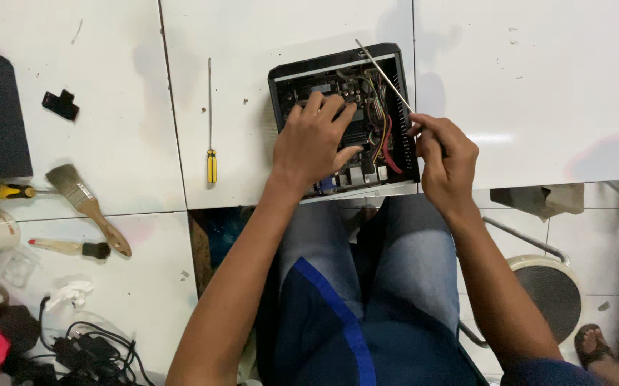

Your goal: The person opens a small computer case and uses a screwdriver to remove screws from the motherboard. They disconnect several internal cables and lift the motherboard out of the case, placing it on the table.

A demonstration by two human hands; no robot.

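Two hands: left hand [314, 143] spread open inside the opened case [343, 118], right hand [447, 157] gripping a screwdriver [384, 75].

Black plastic case [344, 121], matt; shiny metal screwdriver shaft [384, 75]; glossy white tabletop [538, 86]; wooden-handled brush [86, 206].

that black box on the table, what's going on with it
A person seated at a white table works on an opened black electronics case. The left hand rests on the circuit board and wiring inside; the right hand holds a long thin screwdriver angled across the case. Another yellow-handled screwdriver and a paintbrush lie nearby.
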